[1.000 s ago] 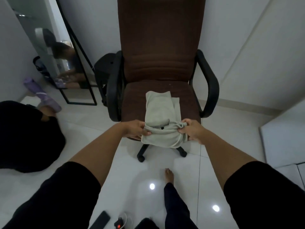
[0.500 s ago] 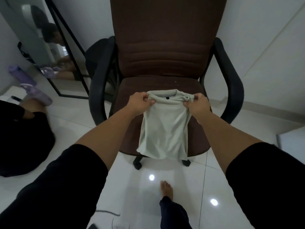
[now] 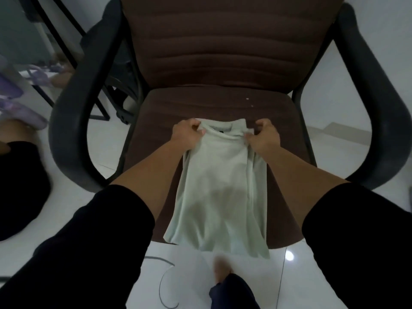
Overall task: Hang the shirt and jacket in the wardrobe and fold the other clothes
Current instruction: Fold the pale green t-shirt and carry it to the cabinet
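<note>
Both hands (image 3: 225,136) have laid the tee (image 3: 219,192) onto the seat (image 3: 214,103).

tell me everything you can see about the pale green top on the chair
The top is pale grey-green, of a soft knit-looking fabric, with a ribbed neckline and a small dark label inside it. It lies lengthwise on the brown chair seat, sides folded in to a narrow strip, hem hanging over the front edge. The left hand and right hand each pinch a corner by the neckline.
</note>
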